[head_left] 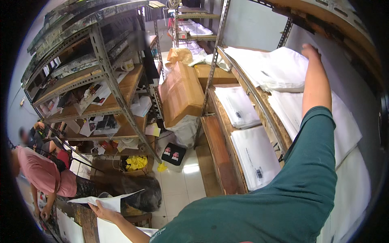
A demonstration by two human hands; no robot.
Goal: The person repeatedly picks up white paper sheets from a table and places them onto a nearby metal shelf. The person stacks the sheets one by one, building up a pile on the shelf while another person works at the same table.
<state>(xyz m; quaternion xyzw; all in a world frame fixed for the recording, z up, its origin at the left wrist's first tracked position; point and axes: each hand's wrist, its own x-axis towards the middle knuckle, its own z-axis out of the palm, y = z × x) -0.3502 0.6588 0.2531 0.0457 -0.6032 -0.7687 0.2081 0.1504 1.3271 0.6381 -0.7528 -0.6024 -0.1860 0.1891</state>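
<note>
- Head view: the person's right hand [311, 51] reached up to the upper wooden shelf [265, 99], resting on the far edge of a stack of white plastic mailer bags [279, 69]; whether its fingers gripped the stack or only touched it could not be told.
- The left hand [98, 207], low at the frame's left, pinched a single flat white mailer bag [107, 199] by its lower edge, above a dark wooden table [87, 220].
- More white mailer piles [237, 106] lay on the shelf below, and a large brown taped carton [181, 93] leaned on its end between the two metal racks.
- A co-worker in a pink shirt [40, 172] bent over near the table, beside a black plastic sack [139, 194] on the tiled floor.
- Risk, as judged: the slick stack sat near the shelf's rim, and a one-handed tug at full reach could have sent several bags sliding to the floor; the loosely pinched bag could also have slipped.
</note>
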